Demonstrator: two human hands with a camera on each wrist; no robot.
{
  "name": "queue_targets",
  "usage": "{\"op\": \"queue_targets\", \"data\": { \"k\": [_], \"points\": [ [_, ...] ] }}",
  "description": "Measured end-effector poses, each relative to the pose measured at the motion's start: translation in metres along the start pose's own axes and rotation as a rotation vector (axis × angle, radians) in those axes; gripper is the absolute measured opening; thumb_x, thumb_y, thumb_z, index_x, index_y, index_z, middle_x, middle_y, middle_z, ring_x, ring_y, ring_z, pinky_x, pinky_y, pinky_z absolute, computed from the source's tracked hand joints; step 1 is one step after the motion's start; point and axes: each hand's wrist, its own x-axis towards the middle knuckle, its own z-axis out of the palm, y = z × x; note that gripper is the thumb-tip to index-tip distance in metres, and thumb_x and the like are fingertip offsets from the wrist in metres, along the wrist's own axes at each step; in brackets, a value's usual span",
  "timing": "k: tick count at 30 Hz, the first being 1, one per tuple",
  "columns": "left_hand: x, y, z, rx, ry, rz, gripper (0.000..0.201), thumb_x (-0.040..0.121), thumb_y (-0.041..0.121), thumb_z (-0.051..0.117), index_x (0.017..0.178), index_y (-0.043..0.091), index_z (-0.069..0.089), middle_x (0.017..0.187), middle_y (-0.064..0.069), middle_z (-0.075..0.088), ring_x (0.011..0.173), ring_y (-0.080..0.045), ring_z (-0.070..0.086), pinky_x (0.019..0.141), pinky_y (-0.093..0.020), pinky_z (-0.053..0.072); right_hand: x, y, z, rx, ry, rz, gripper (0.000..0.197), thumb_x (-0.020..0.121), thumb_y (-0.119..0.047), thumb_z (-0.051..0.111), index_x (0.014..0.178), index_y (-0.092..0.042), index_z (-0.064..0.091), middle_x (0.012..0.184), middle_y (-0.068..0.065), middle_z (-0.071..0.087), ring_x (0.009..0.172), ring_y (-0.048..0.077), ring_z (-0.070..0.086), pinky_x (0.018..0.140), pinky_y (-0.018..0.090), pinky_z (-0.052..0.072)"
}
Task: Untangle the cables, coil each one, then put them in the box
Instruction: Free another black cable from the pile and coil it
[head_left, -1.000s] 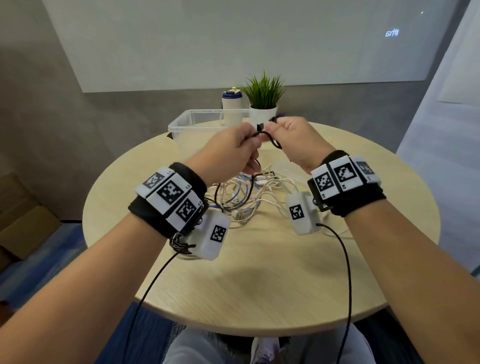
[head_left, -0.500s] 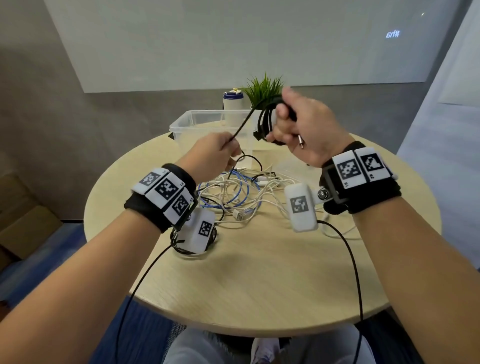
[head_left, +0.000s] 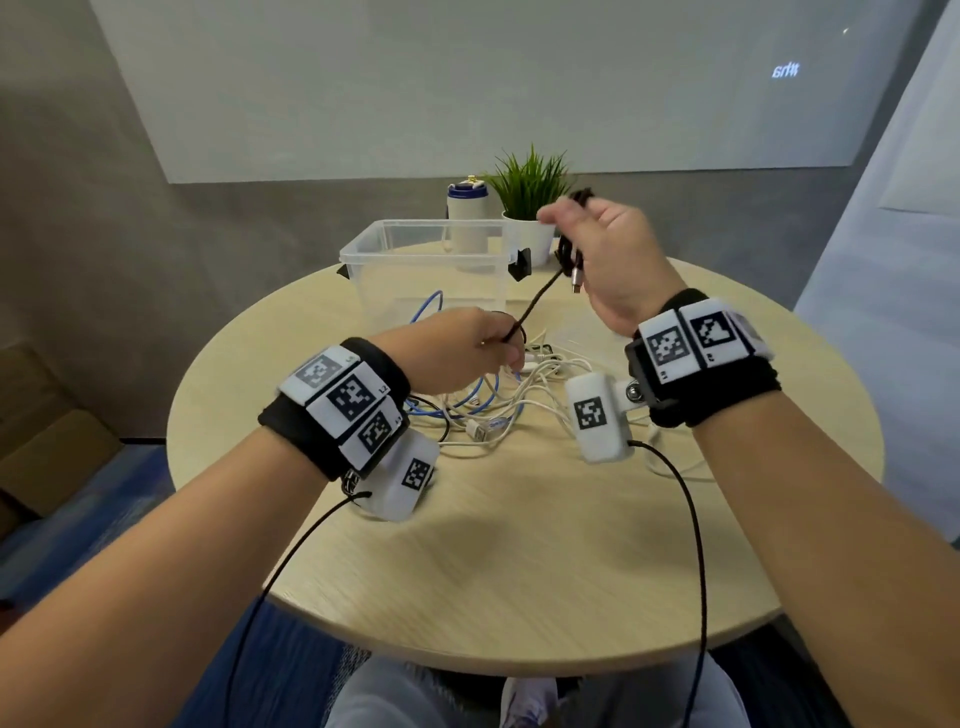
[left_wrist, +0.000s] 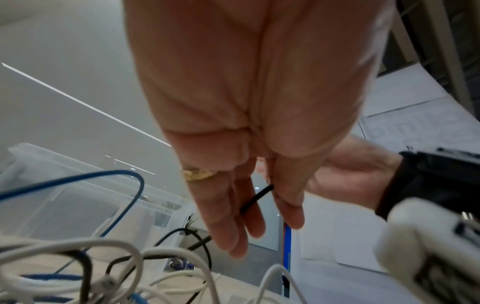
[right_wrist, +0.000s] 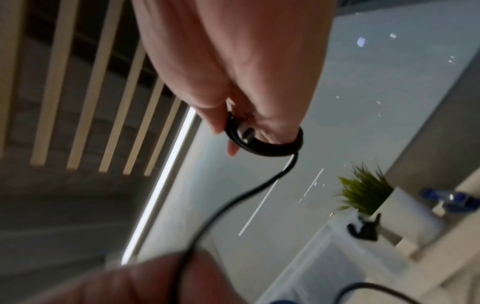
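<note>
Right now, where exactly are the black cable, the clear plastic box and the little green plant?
black cable (head_left: 540, 298): head view, on the taut stretch between the two hands.
clear plastic box (head_left: 415, 225): head view, on its far rim.
green plant (head_left: 527, 182): head view, on the leaves above the white pot.

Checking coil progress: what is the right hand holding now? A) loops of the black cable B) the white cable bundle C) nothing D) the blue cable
A: the right hand holds gathered loops of the black cable, whose free run leads down to the left hand; the blue cable lies on the table.
</note>
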Motion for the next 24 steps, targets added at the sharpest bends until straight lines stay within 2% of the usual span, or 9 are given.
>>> {"op": "queue_targets", "data": {
  "k": [3,4,6,8,11,14,17,21,24],
  "points": [
    [0.002,0.003,-0.01,-0.027,0.18,0.055,0.017,0.098,0.021,0.046,0.088,0.025,0.059,0.075,0.012,0.054,0.071,-0.011,0.051,0.06,-0.013,0.038,-0.003,0.009,0.0,-0.409,-0.078,0.003,0.028,0.092,-0.029,0.057,0.091,-0.003,0.068,0.061,-0.007,0.057,0.058,0.006,0.049,0.062,0.028,0.042],
    [0.004,0.004,-0.013,-0.042,0.255,0.07,0.017,0.098,0.02,0.046,0.088,0.023,0.059,0.072,0.013,0.051,0.064,-0.007,0.047,0.055,-0.01,0.035,-0.006,0.008,0.001,-0.482,-0.111,0.011,0.029,0.094,-0.027,0.055,0.092,-0.001,0.067,0.06,-0.007,0.057,0.059,0.007,0.049,0.062,0.029,0.041],
    [0.009,0.005,-0.019,-0.053,0.405,0.097,0.016,0.097,0.017,0.047,0.093,0.016,0.063,0.07,0.012,0.047,0.06,-0.005,0.042,0.053,-0.009,0.031,-0.01,0.006,0.003,-0.52,-0.169,0.033,0.029,0.098,-0.028,0.047,0.09,-0.008,0.066,0.067,-0.004,0.065,0.074,0.015,0.057,0.075,0.034,0.044],
    [0.013,0.003,-0.024,-0.053,0.526,0.125,0.017,0.096,0.016,0.049,0.099,0.012,0.065,0.082,0.004,0.051,0.071,-0.009,0.044,0.059,-0.009,0.029,-0.014,0.001,0.004,-0.47,-0.197,0.065,0.034,0.101,-0.034,0.039,0.085,-0.017,0.064,0.064,-0.003,0.065,0.075,0.013,0.058,0.079,0.034,0.045],
    [0.02,0.0,-0.026,-0.08,0.611,0.121,0.017,0.095,0.018,0.05,0.103,0.012,0.065,0.095,-0.001,0.054,0.084,-0.012,0.047,0.068,-0.011,0.032,-0.018,-0.004,0.003,-0.436,-0.278,0.075,0.042,0.096,-0.05,0.043,0.078,-0.017,0.062,0.058,0.001,0.057,0.059,0.011,0.053,0.068,0.029,0.04],
    [0.026,-0.003,-0.023,-0.15,0.575,0.059,0.013,0.096,0.016,0.049,0.096,0.017,0.062,0.081,0.004,0.057,0.072,-0.013,0.05,0.07,-0.025,0.038,-0.022,-0.007,0.003,-0.369,-0.31,0.05,0.039,0.095,-0.04,0.052,0.067,-0.013,0.056,0.054,0.002,0.05,0.05,0.014,0.047,0.056,0.024,0.043],
    [0.028,-0.01,-0.015,-0.312,0.476,-0.011,0.016,0.096,0.011,0.045,0.088,0.017,0.057,0.084,-0.005,0.064,0.084,-0.026,0.062,0.084,-0.039,0.052,-0.023,-0.013,0.001,-0.062,-0.306,0.083,0.042,0.101,-0.032,0.04,0.065,-0.013,0.049,0.038,-0.006,0.034,0.04,0.014,0.034,0.064,0.028,0.049],
    [0.026,-0.011,0.002,-0.428,0.338,-0.058,0.022,0.097,0.003,0.04,0.088,0.008,0.059,0.089,-0.013,0.064,0.085,-0.021,0.065,0.085,-0.036,0.055,-0.02,-0.024,-0.001,0.279,-0.268,0.119,0.044,0.103,-0.033,0.031,0.067,-0.014,0.048,0.04,-0.006,0.027,0.041,0.015,0.031,0.068,0.03,0.049],
    [0.027,-0.01,0.011,-0.376,0.232,-0.086,0.023,0.097,0.007,0.04,0.09,0.01,0.061,0.088,-0.013,0.069,0.082,-0.022,0.068,0.085,-0.039,0.056,-0.019,-0.029,0.002,0.468,-0.2,0.107,0.042,0.104,-0.031,0.03,0.073,-0.01,0.051,0.046,-0.001,0.044,0.045,0.016,0.043,0.065,0.03,0.048]
  ]
}}
